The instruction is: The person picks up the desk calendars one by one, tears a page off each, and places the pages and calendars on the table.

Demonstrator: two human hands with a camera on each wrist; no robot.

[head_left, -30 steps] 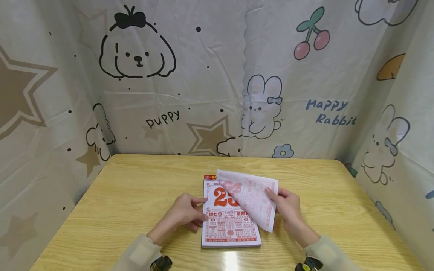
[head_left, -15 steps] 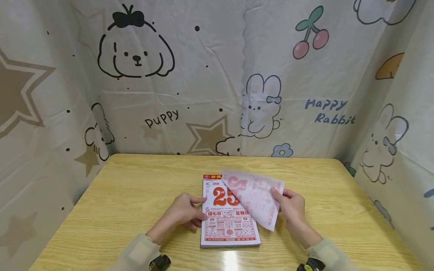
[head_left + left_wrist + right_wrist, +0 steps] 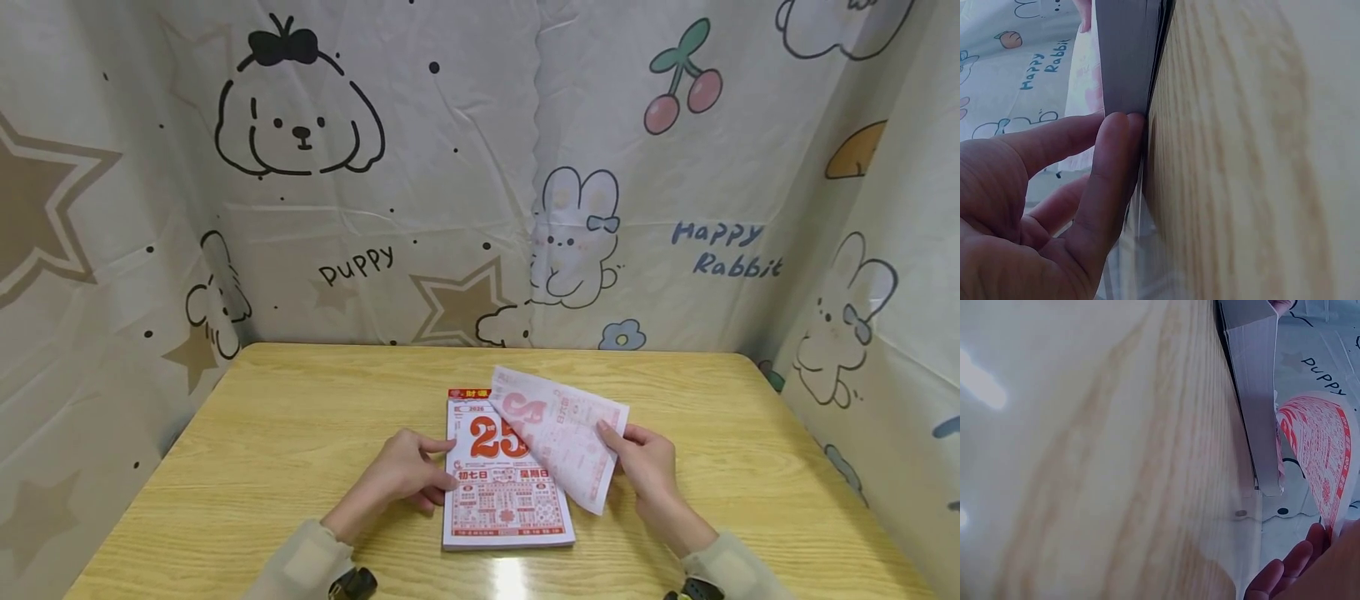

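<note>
A thick tear-off calendar point(image 3: 507, 508) lies on the wooden table, showing a large red 25. My left hand point(image 3: 408, 471) rests its thumb and a fingertip against the calendar's left edge. In the left wrist view, the fingers point(image 3: 1113, 156) touch the side of the page stack point(image 3: 1125, 56). My right hand point(image 3: 648, 458) pinches the right edge of a thin calendar page point(image 3: 566, 433), turned back diagonally over the upper right of the block. Red print shows through it. In the right wrist view the page point(image 3: 1322, 444) curves upward; whether its top remains attached is hidden.
The light wooden table point(image 3: 315, 400) extends around the calendar. A cartoon-printed cloth point(image 3: 450, 192) hangs behind it and along both sides. Dark devices point(image 3: 352, 583) are strapped at both wrists.
The right hand and the page it pinches have moved slightly right, uncovering more of the calendar's red header and the 25. My left hand stays at the calendar's left edge.
</note>
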